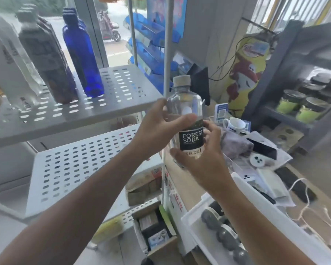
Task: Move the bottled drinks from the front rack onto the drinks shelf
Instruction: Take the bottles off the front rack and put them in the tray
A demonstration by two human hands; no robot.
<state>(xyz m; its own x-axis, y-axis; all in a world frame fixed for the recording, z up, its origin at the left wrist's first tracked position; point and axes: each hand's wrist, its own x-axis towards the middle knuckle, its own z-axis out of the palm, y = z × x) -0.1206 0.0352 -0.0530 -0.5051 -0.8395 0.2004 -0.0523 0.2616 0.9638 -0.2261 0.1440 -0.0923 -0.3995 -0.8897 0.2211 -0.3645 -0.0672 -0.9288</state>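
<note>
A clear soda bottle [187,104] with a beige cap and a black "FOREST SODA" label stands upright in mid-air at the centre. My left hand [157,129] grips its upper body from the left. My right hand [201,157] grips its lower part from the right and below. The perforated grey drinks shelf [122,87] lies to the upper left, holding a blue bottle [80,58], a dark bottle [46,58] and a clear one [13,64]. A white rack [203,226] at the lower right holds several dark-capped bottles [225,238].
A second perforated shelf [80,161] sits below the first. A metal post [167,54] rises just behind the held bottle. The counter at right carries a white mug [235,125], a phone [264,148], papers and cables. Boxes [153,232] sit on the floor.
</note>
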